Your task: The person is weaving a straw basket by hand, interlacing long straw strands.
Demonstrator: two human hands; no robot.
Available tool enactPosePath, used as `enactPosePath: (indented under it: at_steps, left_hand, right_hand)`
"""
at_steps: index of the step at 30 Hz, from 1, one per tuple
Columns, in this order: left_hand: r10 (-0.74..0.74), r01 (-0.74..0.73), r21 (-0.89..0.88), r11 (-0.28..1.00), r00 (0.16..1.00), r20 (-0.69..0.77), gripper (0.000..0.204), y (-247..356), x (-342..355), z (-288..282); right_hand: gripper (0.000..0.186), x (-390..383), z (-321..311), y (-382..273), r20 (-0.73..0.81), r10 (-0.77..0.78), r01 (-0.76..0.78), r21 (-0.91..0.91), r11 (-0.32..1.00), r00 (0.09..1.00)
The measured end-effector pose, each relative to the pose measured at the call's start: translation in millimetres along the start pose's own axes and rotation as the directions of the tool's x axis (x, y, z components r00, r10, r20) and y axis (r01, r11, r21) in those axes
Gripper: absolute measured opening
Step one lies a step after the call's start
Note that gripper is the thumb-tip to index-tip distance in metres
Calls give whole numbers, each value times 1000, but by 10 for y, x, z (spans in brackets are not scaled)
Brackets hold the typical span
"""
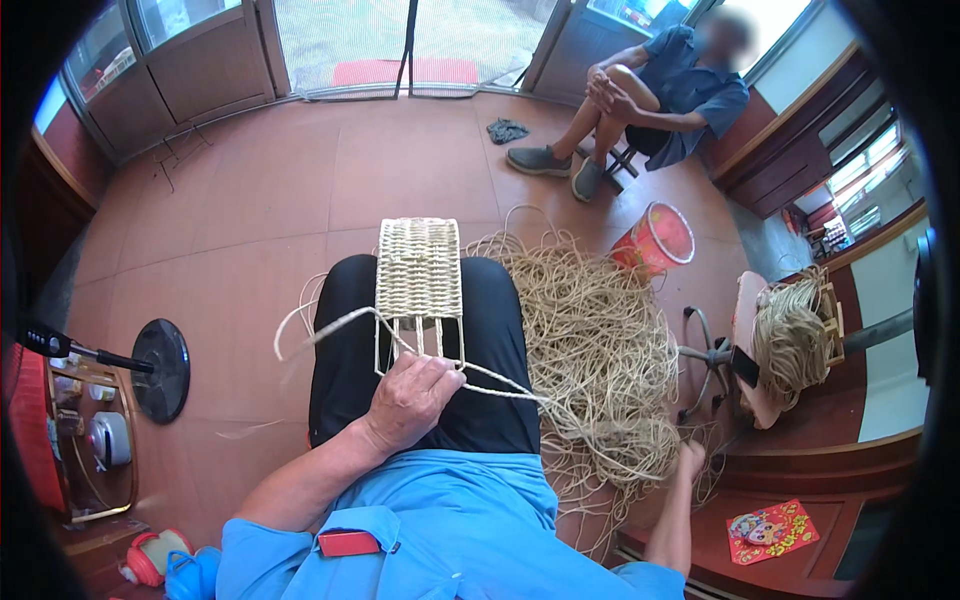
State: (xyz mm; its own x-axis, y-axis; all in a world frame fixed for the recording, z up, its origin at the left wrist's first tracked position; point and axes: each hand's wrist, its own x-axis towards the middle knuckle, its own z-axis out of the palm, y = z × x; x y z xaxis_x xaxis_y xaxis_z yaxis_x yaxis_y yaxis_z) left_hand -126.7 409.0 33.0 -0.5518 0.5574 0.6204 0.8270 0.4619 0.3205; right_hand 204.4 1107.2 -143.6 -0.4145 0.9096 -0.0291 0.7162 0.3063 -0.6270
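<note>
A partly woven straw-coloured panel (pixel 420 268) on a light frame (pixel 462 345) rests across my thighs, its bare bars toward me. My left hand (pixel 415 398) is closed at the near end of the frame, pinching the bars and a pale twisted cord (pixel 500 384). One length of this cord loops out to the left; another runs right toward the heap. Far out to the right, my right hand (pixel 692 458) is stretched past the heap, fingers curled and a little blurred, seemingly round the cord.
A big tangled heap of cord (pixel 600 340) covers the floor at my right. Beyond it stand a red bucket (pixel 655 240) and a seated person (pixel 650 100). More cord (pixel 795 330) lies on a swivel chair at right. A round black stand base (pixel 160 370) is at left.
</note>
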Motion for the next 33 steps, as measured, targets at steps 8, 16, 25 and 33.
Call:
enactPosePath:
  at_steps: [8, 16, 25, 33]
  left_hand:
    - [-108, 107, -66, 992, 994, -10, 21, 9, -57, -131]
    - [-190, 188, -77, 979, 982, -11, 21, 118, -133, -133]
    - [-199, 176, -206, 963, 975, -96, 21, -10, -47, -67]
    - [-215, 210, -105, 972, 976, -39, 19, 95, -46, -156]
  right_hand:
    - [48, -3193, 1094, -4565, 557, -702, 508, 488, 710, 445]
    - [22, -3113, 1501, -4302, 306, -909, 758, 509, 407, 283]
    - [45, 368, -1181, -903, -354, 443, -426, 130, 895, 823]
    - [41, -1003, 558, -2857, 210, -419, 363, 261, 895, 883]
